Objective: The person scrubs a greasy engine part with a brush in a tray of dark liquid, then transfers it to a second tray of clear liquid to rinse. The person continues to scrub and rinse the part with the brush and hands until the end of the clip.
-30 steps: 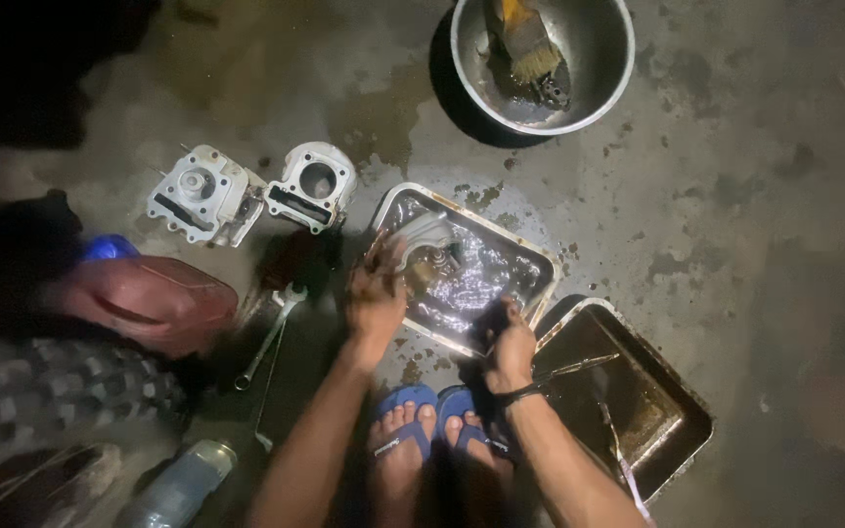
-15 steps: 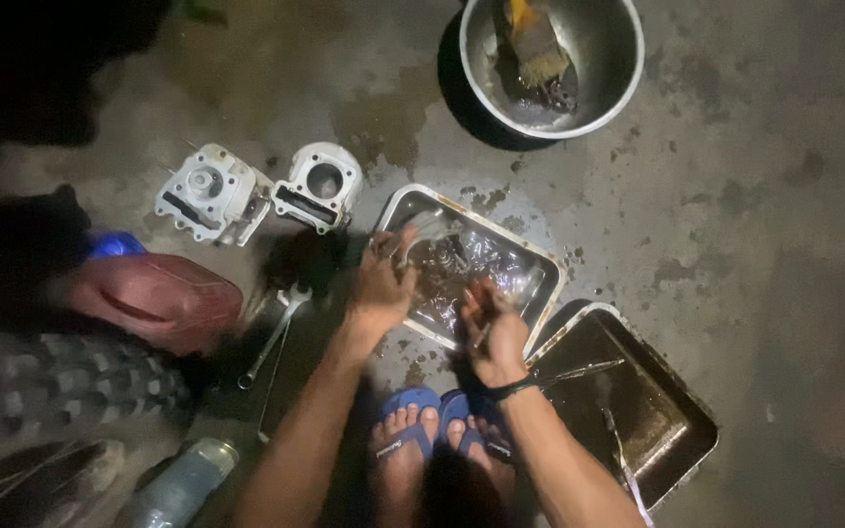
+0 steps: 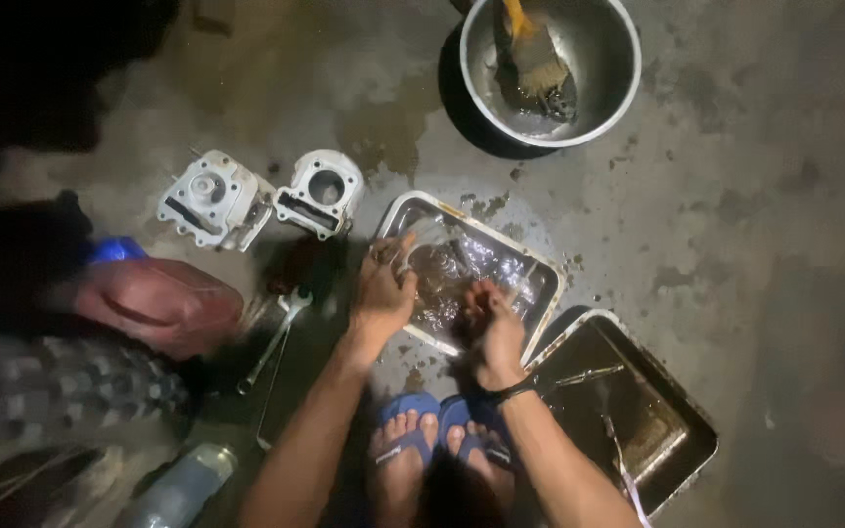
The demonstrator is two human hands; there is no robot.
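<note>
In the metal tray, both hands grip wet parts.

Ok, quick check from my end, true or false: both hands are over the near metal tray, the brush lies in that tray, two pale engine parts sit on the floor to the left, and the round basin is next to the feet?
1. Both the left hand and the right hand are over the shiny metal tray. True.
2. The brush lies in that tray. False: it rests in the round metal basin.
3. Two pale engine parts sit on the floor left of the tray. True.
4. The basin is next to the feet. False: it stands at the far side, beyond the tray; the blue sandals are near the camera.
</note>
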